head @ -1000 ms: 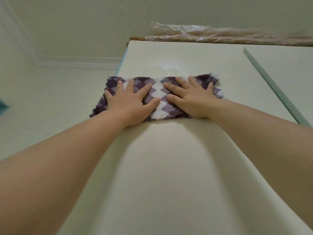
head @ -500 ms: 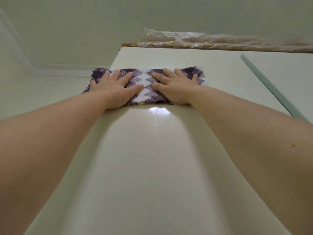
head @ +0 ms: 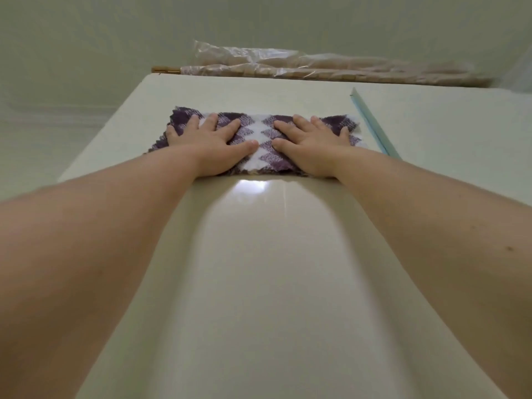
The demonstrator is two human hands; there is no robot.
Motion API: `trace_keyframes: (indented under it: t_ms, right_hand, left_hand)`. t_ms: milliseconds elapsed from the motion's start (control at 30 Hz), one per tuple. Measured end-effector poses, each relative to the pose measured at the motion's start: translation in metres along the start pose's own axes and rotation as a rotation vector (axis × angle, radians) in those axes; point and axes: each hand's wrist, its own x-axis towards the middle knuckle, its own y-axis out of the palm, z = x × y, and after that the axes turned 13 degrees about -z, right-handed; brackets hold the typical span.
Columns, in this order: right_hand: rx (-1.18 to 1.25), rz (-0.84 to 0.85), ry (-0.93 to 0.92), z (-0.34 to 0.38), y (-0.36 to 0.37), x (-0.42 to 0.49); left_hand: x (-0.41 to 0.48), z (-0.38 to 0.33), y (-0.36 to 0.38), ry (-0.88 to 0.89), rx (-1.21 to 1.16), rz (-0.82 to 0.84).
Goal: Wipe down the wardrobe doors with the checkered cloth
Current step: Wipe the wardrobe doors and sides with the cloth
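Note:
A purple-and-white checkered cloth [head: 264,139] lies spread flat against the upper part of a glossy cream wardrobe door [head: 259,283]. My left hand [head: 210,148] presses on the cloth's left half with straight, spread fingers. My right hand [head: 313,148] presses on its right half the same way. Both arms reach up from the bottom corners of the view. The cloth's middle shows between my thumbs; its parts under my palms are hidden.
A pale blue strip [head: 371,125] marks the gap to the neighbouring door [head: 449,145] on the right. On top of the wardrobe lies a long bundle wrapped in clear plastic [head: 316,67]. The ceiling and wall fill the left and top.
Both hands have slid the cloth to the right across the door, away from its left edge toward the blue strip. A bright reflection now shows just below the cloth.

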Motion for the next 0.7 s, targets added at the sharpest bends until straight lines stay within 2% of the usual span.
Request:
trace_keyframes:
  t_ms: [333,700]
  right_hand:
    - [-0.014,0.005,0.075,-0.064,-0.013,-0.033]
    - [-0.024,0.006,0.078,-0.05,-0.016,-0.079]
  left_hand:
    - [-0.008,-0.069,0.009,0.061,-0.015,0.0]
    - [-0.058,-0.06,0.005,0.088,-0.026,0.006]
